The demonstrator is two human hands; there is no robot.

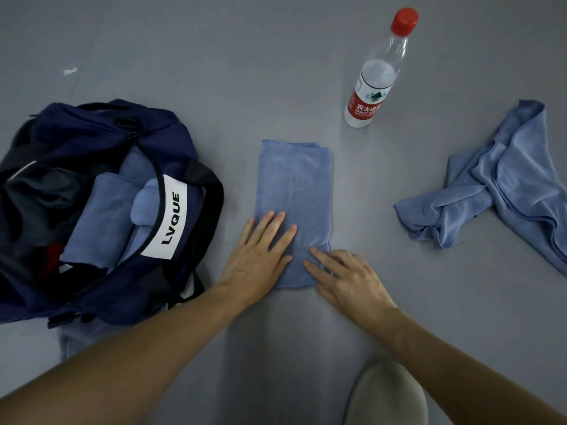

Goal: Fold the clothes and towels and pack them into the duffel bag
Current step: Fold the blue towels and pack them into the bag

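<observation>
A light blue towel [294,191], folded into a long narrow strip, lies flat on the grey floor in the middle. My left hand [259,256] rests flat on its near left part, fingers spread. My right hand [346,280] lies flat on its near right corner. Neither hand grips anything. On the left stands the open navy duffel bag [181,148] with a white "LVQUE" label; folded blue towels [101,216] and dark clothes [40,191] sit inside. A crumpled light blue towel [503,185] lies at the right.
A clear plastic water bottle [376,75] with a red cap and red label stands beyond the folded towel. A beige rounded shape [386,397], perhaps my knee, shows at the bottom. A small white scrap [70,71] lies on the floor at far left.
</observation>
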